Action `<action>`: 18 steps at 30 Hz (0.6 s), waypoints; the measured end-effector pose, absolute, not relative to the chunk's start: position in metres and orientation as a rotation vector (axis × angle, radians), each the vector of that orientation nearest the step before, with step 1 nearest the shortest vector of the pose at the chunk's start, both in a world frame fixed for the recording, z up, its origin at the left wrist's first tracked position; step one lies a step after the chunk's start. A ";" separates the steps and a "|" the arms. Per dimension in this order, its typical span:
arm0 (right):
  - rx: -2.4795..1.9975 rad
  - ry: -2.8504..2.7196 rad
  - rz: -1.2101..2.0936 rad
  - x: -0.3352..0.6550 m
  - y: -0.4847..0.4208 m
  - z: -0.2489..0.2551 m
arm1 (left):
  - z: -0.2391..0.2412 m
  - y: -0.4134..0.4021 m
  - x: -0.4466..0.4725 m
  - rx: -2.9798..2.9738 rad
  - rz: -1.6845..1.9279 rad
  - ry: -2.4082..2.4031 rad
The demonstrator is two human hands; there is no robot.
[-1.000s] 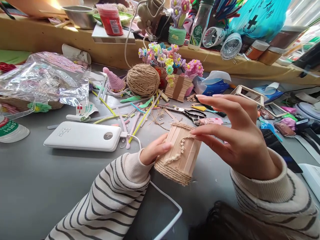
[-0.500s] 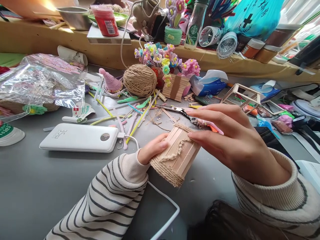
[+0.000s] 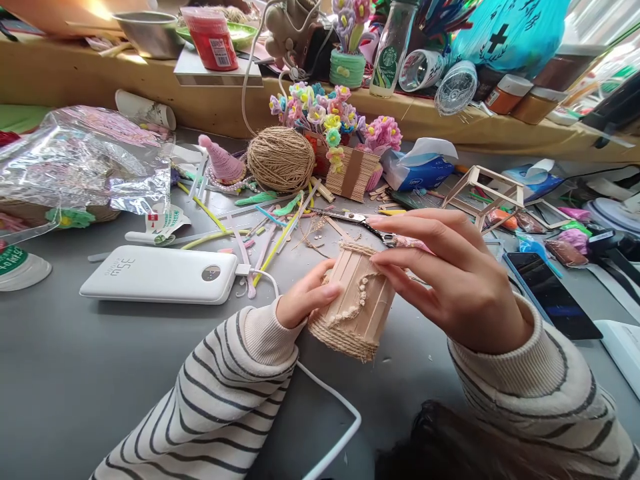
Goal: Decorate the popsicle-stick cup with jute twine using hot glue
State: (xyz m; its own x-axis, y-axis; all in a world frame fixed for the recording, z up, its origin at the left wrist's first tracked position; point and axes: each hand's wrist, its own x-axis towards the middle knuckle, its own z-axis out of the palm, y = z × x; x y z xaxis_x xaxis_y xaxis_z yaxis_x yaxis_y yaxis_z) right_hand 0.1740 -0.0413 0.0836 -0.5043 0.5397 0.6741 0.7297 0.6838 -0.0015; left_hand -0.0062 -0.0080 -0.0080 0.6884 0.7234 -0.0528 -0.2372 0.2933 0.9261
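A small pot made of wooden craft sticks (image 3: 356,303), wrapped with jute twine at its rim and base, is held tilted above the grey table. My left hand (image 3: 305,300) grips its left side, thumb on the sticks. My right hand (image 3: 450,280) rests its fingertips on the upper right of the pot, pressing a wavy strand of twine (image 3: 361,293) against the sticks; the other fingers are stretched out.
A white power bank (image 3: 160,275) with its cable lies to the left. Behind are a twine ball (image 3: 280,160), scissors (image 3: 360,223), pipe-cleaner flowers in a stick box (image 3: 353,170), a stick frame (image 3: 483,193), a phone (image 3: 550,293) and crinkled cellophane (image 3: 85,160). A cluttered wooden shelf (image 3: 75,80) runs along the back.
The pot has turned a little more upright and shifted slightly. My right hand's fingertips moved along the twine strand on its upper right side.
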 end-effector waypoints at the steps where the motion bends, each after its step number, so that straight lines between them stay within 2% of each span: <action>1: -0.962 -2.231 -0.374 0.173 -0.041 0.083 | -0.004 -0.009 -0.007 1.045 0.657 0.548; 7: -0.936 -2.223 -0.365 0.170 -0.039 0.076 | 0.004 -0.011 -0.006 0.999 0.614 0.614; 18: -0.919 -2.224 -0.282 0.168 -0.038 0.074 | -0.019 -0.004 -0.006 1.085 0.630 0.531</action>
